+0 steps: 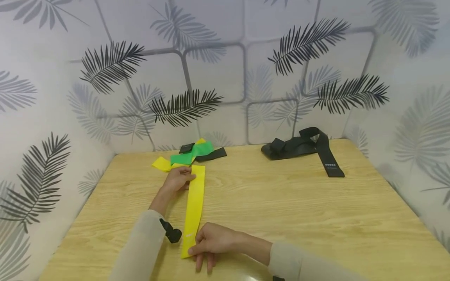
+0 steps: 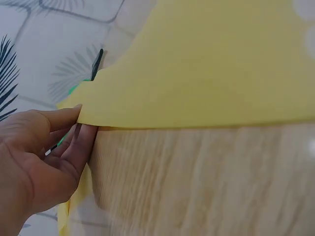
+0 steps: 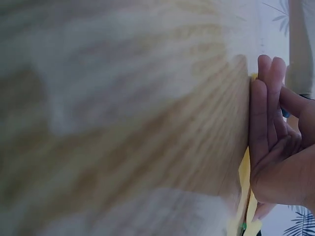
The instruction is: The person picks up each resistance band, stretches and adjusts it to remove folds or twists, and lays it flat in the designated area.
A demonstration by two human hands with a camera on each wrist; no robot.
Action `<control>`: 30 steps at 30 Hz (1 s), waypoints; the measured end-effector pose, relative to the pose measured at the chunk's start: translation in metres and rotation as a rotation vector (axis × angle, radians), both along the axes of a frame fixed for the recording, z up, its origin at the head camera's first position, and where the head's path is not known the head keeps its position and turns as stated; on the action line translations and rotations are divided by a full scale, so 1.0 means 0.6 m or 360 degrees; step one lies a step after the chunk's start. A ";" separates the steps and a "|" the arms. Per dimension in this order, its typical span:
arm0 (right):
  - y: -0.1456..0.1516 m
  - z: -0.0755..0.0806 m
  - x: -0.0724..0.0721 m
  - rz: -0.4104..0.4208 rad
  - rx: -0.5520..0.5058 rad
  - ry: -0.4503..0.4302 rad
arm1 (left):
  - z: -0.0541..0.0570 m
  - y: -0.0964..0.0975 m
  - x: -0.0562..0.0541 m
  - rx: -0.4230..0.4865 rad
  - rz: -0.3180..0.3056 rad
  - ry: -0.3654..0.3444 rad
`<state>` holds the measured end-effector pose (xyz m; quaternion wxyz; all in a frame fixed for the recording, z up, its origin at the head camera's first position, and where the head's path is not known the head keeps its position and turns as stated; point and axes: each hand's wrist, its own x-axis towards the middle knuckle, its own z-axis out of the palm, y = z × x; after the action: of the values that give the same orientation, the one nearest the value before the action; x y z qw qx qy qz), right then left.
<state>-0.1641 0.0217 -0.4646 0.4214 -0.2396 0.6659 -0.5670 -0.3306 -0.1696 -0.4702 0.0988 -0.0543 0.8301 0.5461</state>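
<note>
A flat yellow elastic exercise band (image 1: 195, 199) lies lengthwise in front of me, with small white print near its near end. My left hand (image 1: 177, 179) pinches its far part between thumb and fingers; the left wrist view shows the thumb on top of the band (image 2: 197, 69). At the near end, my right hand (image 1: 218, 239) pinches the corner with the thumb on top, its other fingers stretched out low over the table. In the right wrist view the right hand (image 3: 280, 147) hides most of the band.
Beyond the left hand lies a pile with a green band (image 1: 184, 158), more yellow band (image 1: 161, 164) and a black strip (image 1: 212, 154). At the back right a bunched black band (image 1: 293, 148) has one end hanging forward. Patterned walls (image 1: 218, 78) border the wooden table (image 1: 281, 218).
</note>
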 end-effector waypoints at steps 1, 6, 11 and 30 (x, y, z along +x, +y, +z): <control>0.000 0.000 -0.001 0.0010 0.0012 0.0002 | 0.000 0.001 0.001 -0.0020 -0.0011 0.0024; 0.000 -0.002 -0.005 0.0087 0.0055 -0.0010 | -0.004 0.015 0.007 -0.0108 -0.0018 0.0103; 0.001 -0.002 -0.009 0.0180 0.0058 0.0023 | -0.012 0.016 0.005 -0.0161 -0.0006 0.0186; 0.012 -0.003 -0.042 0.0471 -0.0012 -0.0082 | 0.020 -0.016 0.005 -0.0855 0.0009 0.0481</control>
<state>-0.1893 0.0289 -0.4664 0.5165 -0.3220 0.6103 -0.5071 -0.3278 -0.1791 -0.4583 -0.0451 0.0008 0.9499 0.3093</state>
